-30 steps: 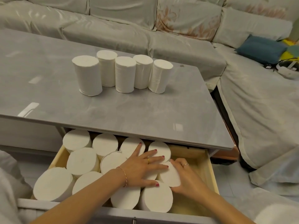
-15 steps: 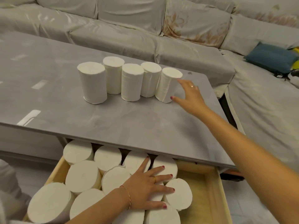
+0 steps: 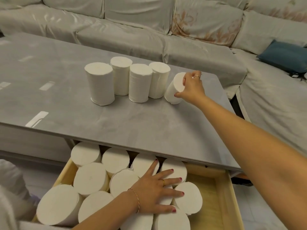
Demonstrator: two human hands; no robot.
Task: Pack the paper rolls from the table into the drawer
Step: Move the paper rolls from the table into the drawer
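Observation:
Several white paper rolls (image 3: 140,83) stand in a row on the grey table (image 3: 99,120). My right hand (image 3: 191,87) grips the rightmost roll (image 3: 174,92) by its top, and that roll tilts away from the row. Below the table edge the wooden drawer (image 3: 221,198) is pulled out and holds several upright rolls (image 3: 91,178) packed together on its left side. My left hand (image 3: 157,191) lies flat with spread fingers on the tops of the rolls in the drawer's middle.
A grey covered sofa (image 3: 149,35) wraps around the far and right sides of the table, with a blue cushion (image 3: 282,55) at the right. The drawer's right part shows bare wood. Pale floor tiles (image 3: 259,213) lie right of the drawer.
My right hand left the drawer, reached up to the table and closed on the rightmost roll, tipping it. My left hand stayed flat on the drawer rolls.

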